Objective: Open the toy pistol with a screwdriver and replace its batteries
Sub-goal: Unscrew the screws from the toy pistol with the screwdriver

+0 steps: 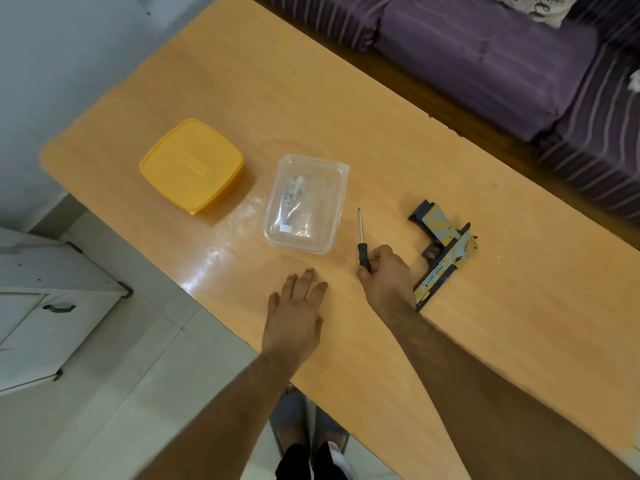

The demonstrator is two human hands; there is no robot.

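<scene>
A yellow, grey and black toy pistol [439, 251] lies flat on the wooden table [346, 109], its barrel pointing toward me. Just left of it my right hand [386, 271] closes its fingers around the black-and-yellow handle of a screwdriver [362, 239], whose metal shaft points away from me along the tabletop. My left hand [298, 311] rests flat on the table near its front edge, fingers spread, holding nothing. A clear plastic container [306, 204] left of the screwdriver holds a small plastic bag of what look like batteries.
A closed yellow plastic box [192, 166] sits further left on the table. A purple striped sofa [519, 57] runs along the table's far side. White cabinets [45, 299] and tiled floor lie to the left below the table edge.
</scene>
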